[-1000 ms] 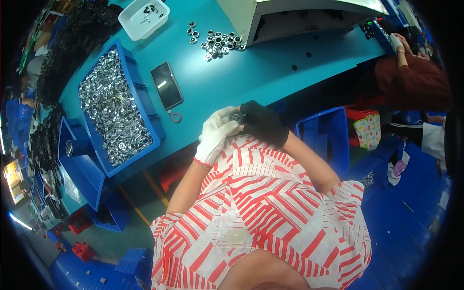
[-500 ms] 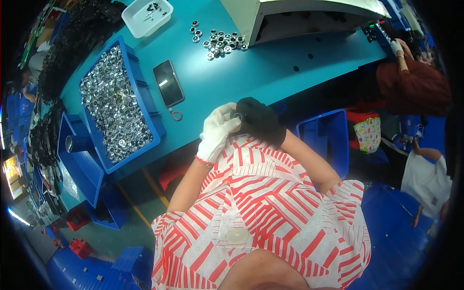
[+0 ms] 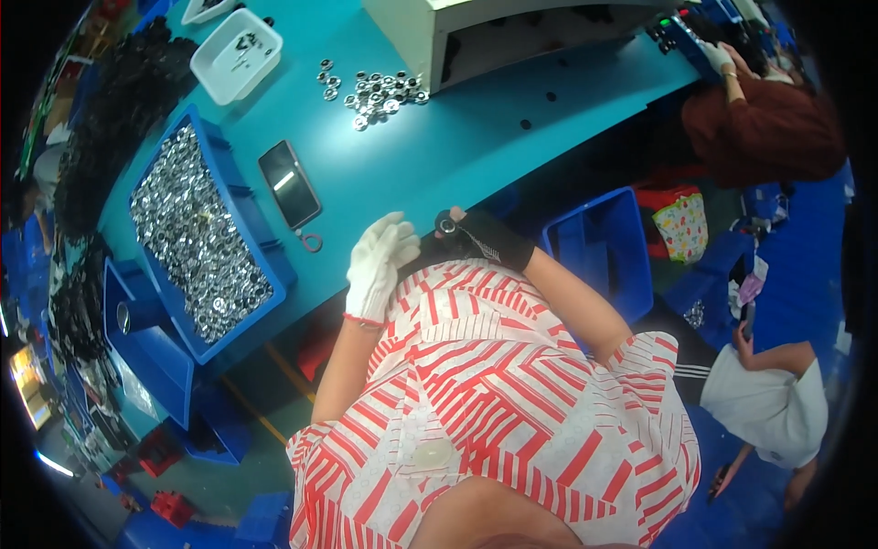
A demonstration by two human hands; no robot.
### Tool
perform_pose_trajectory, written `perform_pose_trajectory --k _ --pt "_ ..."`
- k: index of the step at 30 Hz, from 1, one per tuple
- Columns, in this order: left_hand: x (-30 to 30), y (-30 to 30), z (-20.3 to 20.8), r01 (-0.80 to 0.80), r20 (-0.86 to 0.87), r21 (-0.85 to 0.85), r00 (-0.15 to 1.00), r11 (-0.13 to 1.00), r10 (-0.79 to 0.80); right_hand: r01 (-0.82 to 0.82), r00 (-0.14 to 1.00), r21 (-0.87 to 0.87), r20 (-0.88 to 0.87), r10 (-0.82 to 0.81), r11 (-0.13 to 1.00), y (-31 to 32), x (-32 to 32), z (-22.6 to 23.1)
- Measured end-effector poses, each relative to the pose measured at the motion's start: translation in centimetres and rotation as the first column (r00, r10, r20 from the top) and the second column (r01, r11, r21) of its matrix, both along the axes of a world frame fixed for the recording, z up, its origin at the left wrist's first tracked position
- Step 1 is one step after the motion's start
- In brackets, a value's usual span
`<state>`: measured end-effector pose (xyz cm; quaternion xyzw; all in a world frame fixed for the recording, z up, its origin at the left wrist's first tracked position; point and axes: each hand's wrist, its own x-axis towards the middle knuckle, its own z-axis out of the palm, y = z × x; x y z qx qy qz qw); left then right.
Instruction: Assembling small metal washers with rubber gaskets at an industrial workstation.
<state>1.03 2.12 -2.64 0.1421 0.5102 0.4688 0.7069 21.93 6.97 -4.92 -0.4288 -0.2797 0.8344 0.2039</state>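
My left hand (image 3: 377, 265), in a white knit glove with a red cuff edge, is held near the front edge of the table. Its fingers are loosely bent and apart, and nothing shows in them. To its right, close to my body, my right hand (image 3: 489, 242) wears a black glove that leaves the fingertips bare. Between its thumb and fingers it pinches a small round dark part with a shiny ring (image 3: 446, 226). A gap separates the two hands.
A blue bin (image 3: 291, 274) full of shiny rings stands on the teal table at left, beside a phone (image 3: 291, 183) and pink-handled scissors (image 3: 312, 242). Farther back are a white tray (image 3: 261, 69), loose rings (image 3: 384, 94) and a pale metal box (image 3: 412, 46). Co-workers sit at right.
My hands were together around the part; now they are apart, the left one drawn off leftward. The round part stays in my right hand. The whole view has shifted slightly.
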Motion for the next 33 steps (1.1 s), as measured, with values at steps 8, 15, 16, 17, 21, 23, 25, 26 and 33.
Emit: perform_pose_trajectory --k 8,15,16,17,21,23,25,26,33 --pt "-0.4 -0.8 -1.4 0.029 -0.048 -0.081 0.998 0.996 -0.033 -0.344 0.700 0.236 0.709 0.081 0.909 -3.9 8.4 -11.8" --pt "0.0 -0.5 -2.0 0.066 -0.070 -0.096 0.995 0.993 -0.073 0.131 0.542 0.315 0.771 -0.334 0.940 -4.3 9.0 -16.0" --pt "0.1 -0.5 -2.0 0.061 -0.081 -0.094 0.994 0.994 -0.068 0.165 0.600 0.330 0.715 -0.360 0.929 -4.8 9.2 -15.6" --pt "0.2 -0.5 -2.0 0.049 -0.091 -0.089 0.994 0.995 -0.057 0.194 0.654 0.345 0.652 -0.383 0.918 -4.5 9.1 -14.1" --pt "1.0 -0.8 -1.4 0.013 -0.076 -0.116 0.997 0.993 -0.021 0.297 0.714 0.501 0.449 -0.537 0.813 -1.4 9.4 -10.6" --pt "0.8 -1.6 -1.7 0.000 -0.034 -0.123 0.999 0.992 -0.004 -0.157 0.670 0.828 0.490 -0.558 0.538 2.4 9.4 -7.1" --pt "1.4 -1.7 -1.6 0.003 -0.044 -0.146 0.999 0.989 -0.010 -0.124 0.659 0.870 0.432 -0.616 0.478 7.5 8.6 -5.2" --pt "1.4 -1.8 -1.9 0.007 -0.035 -0.149 0.999 0.989 -0.013 -0.111 0.641 0.865 0.438 -0.630 0.490 10.2 7.7 -4.5" --pt "2.3 -1.4 -1.0 -0.064 -0.038 -0.148 0.998 0.987 0.059 -0.319 0.585 0.848 0.528 -0.616 0.424 25.2 2.3 -2.1"
